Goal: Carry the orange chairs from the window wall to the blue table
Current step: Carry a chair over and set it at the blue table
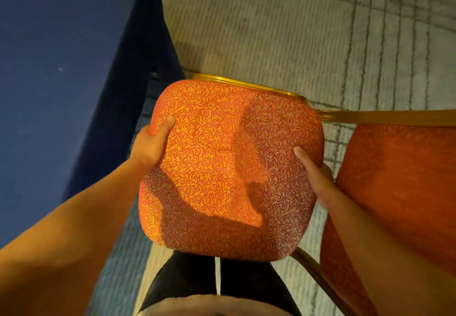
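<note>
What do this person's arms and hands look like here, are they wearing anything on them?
Both forearms are bare, with no sleeve in view. The left hand and right hand have no gloves, and no watch or bracelet shows at either wrist. No ring shows on the thumbs; the other fingers are mostly hidden behind the orange chair, so I cannot tell for those.

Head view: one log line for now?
orange chair: held by seat | left hand: grips left edge | right hand: grips right edge | blue table: at left | second chair: right
</note>
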The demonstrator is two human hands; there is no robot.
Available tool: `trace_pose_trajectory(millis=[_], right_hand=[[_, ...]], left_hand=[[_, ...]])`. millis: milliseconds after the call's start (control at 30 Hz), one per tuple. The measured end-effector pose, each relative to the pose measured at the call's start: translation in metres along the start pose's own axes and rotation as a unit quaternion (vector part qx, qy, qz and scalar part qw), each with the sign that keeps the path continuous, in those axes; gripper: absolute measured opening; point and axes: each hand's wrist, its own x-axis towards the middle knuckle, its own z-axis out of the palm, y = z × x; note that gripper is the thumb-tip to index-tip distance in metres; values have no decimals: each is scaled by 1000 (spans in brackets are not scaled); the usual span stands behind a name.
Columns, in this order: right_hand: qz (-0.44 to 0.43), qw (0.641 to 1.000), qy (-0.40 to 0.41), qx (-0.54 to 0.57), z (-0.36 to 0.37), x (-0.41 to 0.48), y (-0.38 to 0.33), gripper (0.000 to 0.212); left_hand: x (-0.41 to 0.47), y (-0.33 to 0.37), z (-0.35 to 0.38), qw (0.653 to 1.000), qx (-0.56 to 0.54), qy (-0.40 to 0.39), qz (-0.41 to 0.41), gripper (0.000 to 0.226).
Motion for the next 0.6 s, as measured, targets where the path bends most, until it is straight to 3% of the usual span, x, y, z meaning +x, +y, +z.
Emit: trace_pose_trajectory(millis=[167,333,600], right_hand=[[30,999,-10,-24,16,78,-8,46],[48,997,-7,-53,42,156,11,37],[96,994,-9,-56,81,233,65,59]], left_hand=[[68,-21,35,998,-7,35,-54,81],[137,-57,70,994,8,67,-81,61],[213,-118,104,991,39,66,-113,76]])
